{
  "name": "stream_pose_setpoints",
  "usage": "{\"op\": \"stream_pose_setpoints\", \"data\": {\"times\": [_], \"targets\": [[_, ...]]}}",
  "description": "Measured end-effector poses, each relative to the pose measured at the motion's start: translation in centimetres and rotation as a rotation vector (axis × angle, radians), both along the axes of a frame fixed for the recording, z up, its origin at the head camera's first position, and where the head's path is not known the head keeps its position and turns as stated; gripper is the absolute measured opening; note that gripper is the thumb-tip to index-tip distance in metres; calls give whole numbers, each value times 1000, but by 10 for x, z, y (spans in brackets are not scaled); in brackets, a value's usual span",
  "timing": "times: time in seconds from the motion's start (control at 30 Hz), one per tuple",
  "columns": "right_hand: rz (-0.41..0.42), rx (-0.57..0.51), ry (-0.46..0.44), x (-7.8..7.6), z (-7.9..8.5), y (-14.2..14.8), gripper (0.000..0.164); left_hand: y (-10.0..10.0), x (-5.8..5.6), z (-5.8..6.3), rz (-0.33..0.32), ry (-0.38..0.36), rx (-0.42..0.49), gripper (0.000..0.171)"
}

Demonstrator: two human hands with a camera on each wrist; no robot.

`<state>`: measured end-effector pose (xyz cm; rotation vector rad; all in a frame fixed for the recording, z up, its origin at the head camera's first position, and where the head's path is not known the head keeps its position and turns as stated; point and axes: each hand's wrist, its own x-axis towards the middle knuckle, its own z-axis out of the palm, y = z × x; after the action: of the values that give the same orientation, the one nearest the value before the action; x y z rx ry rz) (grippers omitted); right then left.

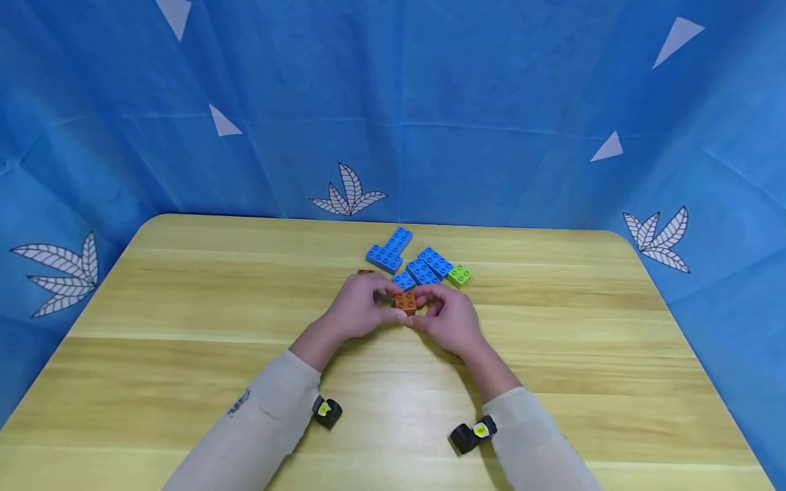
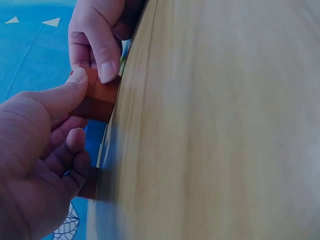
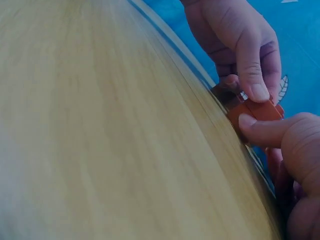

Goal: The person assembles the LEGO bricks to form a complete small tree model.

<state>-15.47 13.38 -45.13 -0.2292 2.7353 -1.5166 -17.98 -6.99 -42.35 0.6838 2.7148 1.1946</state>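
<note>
Two reddish-brown toy bricks, stacked one on the other with a seam between them, are held between both hands near the middle of the table. My left hand (image 1: 364,305) pinches the upper brick (image 1: 405,298), its thumb on the near side. The right hand (image 1: 449,316) pinches the lower brick (image 2: 105,100), thumb pressed on its side close to the tabletop. In the left wrist view, another brown brick (image 2: 90,184) lies behind the curled lower fingers of the left hand. The far sides of the held bricks are hidden.
Just beyond the hands lie several blue bricks (image 1: 434,262), with a green brick (image 1: 459,275) at their right. Farther back is a joined blue brick piece (image 1: 385,258). The wooden table (image 1: 184,300) ends at a blue curtain (image 1: 467,164).
</note>
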Motion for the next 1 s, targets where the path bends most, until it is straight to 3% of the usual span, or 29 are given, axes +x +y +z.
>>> {"op": "stream_pose_setpoints", "data": {"times": [0.2,0.4,0.53,0.73,1.0], "targets": [[31,-78,-1,1,2,3,42,-9,-2,4,15,-34,70,48],[32,-75,-7,0,1,2,43,-29,-10,5,155,16,139,43],[31,-60,-4,0,1,1,40,-40,-15,1,228,-9,137,46],[37,-88,24,0,-1,1,42,-44,-20,-5,260,-47,111,51],[49,-104,43,0,-3,1,40,-43,-24,-11,269,-45,69,53]]}}
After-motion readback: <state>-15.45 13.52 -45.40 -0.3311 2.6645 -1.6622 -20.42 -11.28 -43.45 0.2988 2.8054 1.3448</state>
